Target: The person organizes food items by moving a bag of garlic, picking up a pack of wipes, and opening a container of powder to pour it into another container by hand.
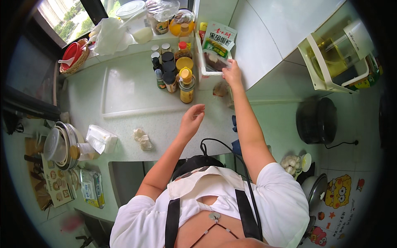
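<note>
1. Glossy printed film, sheened like foil, forms the silver-and-green pouch (219, 38); the dark packet (214, 63) looks slick, though blurred.
2. The white box (210, 82) shows a smooth, pale outer face, its material uncertain.
3. A hard, speckled, stone-like finish covers the counter (217, 129), softly shining.
4. Smooth, glazed-looking tiles (264, 27) line the wall.
5. Shiny, see-through walls mark the yellow-capped bottle (187, 91), glass or plastic.
6. Rough woven strands make the basket (86, 53), beside a glossy red plastic bowl (72, 54).
7. Crumpled, matt paper-like tissue (143, 139) contrasts with the glossy black pot (308, 120).
8. Soft, matt white cloth forms the shirt (281, 198).
</note>
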A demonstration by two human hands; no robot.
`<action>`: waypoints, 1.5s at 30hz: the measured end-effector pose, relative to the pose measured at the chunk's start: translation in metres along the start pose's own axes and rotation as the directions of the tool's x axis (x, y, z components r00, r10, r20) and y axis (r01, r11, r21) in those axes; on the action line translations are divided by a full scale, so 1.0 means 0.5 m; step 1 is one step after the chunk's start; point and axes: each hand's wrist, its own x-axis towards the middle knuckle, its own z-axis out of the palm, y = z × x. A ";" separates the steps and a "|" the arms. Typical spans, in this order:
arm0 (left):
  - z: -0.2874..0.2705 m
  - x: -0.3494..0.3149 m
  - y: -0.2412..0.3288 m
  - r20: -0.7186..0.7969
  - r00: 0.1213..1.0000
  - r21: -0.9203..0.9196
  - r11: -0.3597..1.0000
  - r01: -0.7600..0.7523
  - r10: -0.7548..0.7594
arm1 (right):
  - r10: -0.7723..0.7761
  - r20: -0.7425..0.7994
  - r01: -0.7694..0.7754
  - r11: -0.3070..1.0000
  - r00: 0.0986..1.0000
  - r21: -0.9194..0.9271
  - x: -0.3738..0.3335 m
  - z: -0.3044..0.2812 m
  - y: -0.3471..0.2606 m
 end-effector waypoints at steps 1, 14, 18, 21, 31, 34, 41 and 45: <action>-0.003 0.000 -0.002 -0.006 1.000 0.007 1.000 0.000 0.000 | -0.020 -0.019 0.019 0.999 1.000 -0.026 0.000 0.004 0.005; -0.011 -0.029 -0.020 -0.001 1.000 -0.009 1.000 -0.009 0.009 | -0.117 -0.054 0.124 0.979 0.992 0.161 -0.201 -0.054 -0.041; -0.049 -0.065 -0.062 -0.013 0.998 -0.012 0.998 0.054 -0.054 | 0.040 0.053 -0.057 0.928 0.998 0.368 -0.312 -0.085 0.007; -0.077 -0.098 -0.084 -0.020 0.991 0.015 0.991 0.131 -0.130 | 0.123 0.023 -0.124 0.950 0.992 0.286 -0.390 -0.115 0.084; -0.175 -0.150 -0.128 0.028 0.981 0.020 0.981 0.193 -0.193 | -0.097 -0.210 -0.087 0.688 0.973 -0.720 -0.501 -0.167 0.244; -0.216 -0.165 -0.108 -0.012 0.984 0.008 0.984 0.178 -0.178 | -0.135 -0.194 -0.047 0.694 0.972 -0.719 -0.500 -0.128 0.248; -0.261 -0.227 -0.089 -0.136 0.964 -0.048 0.973 0.225 -0.229 | -0.358 0.133 0.376 0.792 0.924 -0.481 -0.537 0.115 0.068; -0.247 -0.250 -0.077 -0.183 0.971 -0.049 0.988 0.149 -0.156 | -0.431 0.267 0.501 0.803 0.862 -0.322 -0.598 0.185 -0.002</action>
